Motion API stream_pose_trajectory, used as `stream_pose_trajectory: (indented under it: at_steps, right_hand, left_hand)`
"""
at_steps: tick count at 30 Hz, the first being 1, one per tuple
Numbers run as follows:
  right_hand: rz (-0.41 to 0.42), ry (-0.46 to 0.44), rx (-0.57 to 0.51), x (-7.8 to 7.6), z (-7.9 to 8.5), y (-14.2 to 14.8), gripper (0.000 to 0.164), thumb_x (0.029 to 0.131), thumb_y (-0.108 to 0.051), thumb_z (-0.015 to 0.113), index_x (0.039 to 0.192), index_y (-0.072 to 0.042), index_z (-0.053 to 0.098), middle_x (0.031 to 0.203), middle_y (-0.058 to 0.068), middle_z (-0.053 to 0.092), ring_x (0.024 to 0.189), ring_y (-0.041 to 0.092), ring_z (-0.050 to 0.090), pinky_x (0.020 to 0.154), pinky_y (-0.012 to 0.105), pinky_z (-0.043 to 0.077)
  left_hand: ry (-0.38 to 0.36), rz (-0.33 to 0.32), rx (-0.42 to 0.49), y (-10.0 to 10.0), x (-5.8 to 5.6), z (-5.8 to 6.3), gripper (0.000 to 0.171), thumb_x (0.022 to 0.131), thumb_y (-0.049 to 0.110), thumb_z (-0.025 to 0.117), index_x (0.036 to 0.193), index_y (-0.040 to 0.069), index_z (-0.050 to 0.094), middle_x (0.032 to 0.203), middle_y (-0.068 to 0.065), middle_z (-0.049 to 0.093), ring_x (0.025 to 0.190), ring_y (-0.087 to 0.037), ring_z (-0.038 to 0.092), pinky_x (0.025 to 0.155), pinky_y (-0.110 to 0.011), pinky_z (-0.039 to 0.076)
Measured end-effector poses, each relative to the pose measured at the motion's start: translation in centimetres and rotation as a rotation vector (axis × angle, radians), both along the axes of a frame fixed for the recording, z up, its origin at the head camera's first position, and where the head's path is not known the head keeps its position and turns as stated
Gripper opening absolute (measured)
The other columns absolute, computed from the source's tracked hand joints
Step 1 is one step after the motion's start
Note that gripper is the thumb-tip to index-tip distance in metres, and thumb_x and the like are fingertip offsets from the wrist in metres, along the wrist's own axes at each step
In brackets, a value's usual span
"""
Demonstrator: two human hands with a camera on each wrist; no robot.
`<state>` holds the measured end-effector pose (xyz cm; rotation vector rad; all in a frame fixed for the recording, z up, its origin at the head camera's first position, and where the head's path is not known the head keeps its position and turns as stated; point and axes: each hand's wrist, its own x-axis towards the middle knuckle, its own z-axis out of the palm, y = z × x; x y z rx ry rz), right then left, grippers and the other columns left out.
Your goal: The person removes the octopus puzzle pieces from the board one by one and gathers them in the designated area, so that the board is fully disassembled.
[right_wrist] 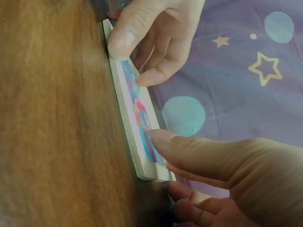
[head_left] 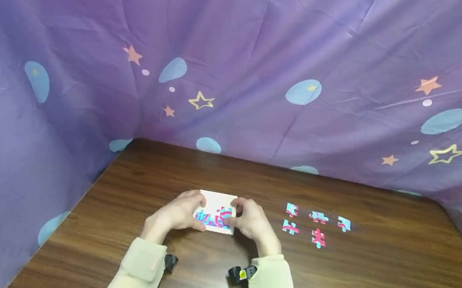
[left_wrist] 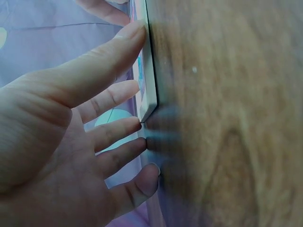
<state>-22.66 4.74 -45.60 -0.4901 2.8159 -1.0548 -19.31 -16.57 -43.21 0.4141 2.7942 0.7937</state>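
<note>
Wrinkly purple curtain (head_left: 242, 45) with stars and blobs around the back, dark wood-grain table (head_left: 369, 283) in front. The pale tray (head_left: 217, 198) sits right between the hands, long side running left to right. Left hand (head_left: 178, 211) holds its left end between thumb and fingers; right hand (head_left: 254, 221) grips the right end, thumb on the pink-and-blue fitted pieces (head_left: 205, 218). Five loose jigsaw pieces (head_left: 318, 238), flat and knobbly, lie off to the right, so the right hand's nearer. Tray's thin, smooth-looking, rectangular.

L hand (head_left: 180, 211) w/ fingers (left_wrist: 117, 132) spread; R hand (head_left: 252, 220) opp.
</note>
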Motion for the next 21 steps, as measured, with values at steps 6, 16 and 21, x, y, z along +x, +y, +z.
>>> stream_pose_trajectory:
  at_steps: [6,16,21]
  right_hand:
    - [0.021,-0.005,0.061,0.45,0.03,-0.19,0.042,0.072,-0.019,0.085,0.107,-0.008,0.064,0.091,0.004,0.055,0.085,0.021,0.053,0.082,0.041,0.047]
    - [0.032,-0.005,0.039,0.91,0.15,-0.04,0.037,0.076,-0.012,0.081,0.099,-0.012,0.053,0.088,0.003,0.049,0.081,0.02,0.049,0.074,0.039,0.046]
    - [0.053,0.053,0.0,0.95,-0.26,-0.13,0.032,0.075,-0.008,0.079,0.096,-0.013,0.056,0.083,0.0,0.052,0.078,0.018,0.05,0.073,0.038,0.045]
  left_hand:
    - [0.015,-0.002,-0.003,0.06,0.04,-0.03,0.046,0.075,0.023,0.085,0.108,0.006,0.057,0.146,-0.025,0.04,0.138,-0.039,0.032,0.114,-0.049,0.026]
    - [0.023,-0.007,-0.001,0.33,-0.11,-0.18,0.046,0.073,0.024,0.086,0.106,0.007,0.058,0.145,-0.024,0.042,0.137,-0.038,0.033,0.114,-0.048,0.026]
    - [0.011,0.003,-0.023,0.22,-0.16,-0.19,0.048,0.073,0.025,0.085,0.109,0.008,0.058,0.146,-0.023,0.041,0.137,-0.038,0.034,0.114,-0.048,0.026]
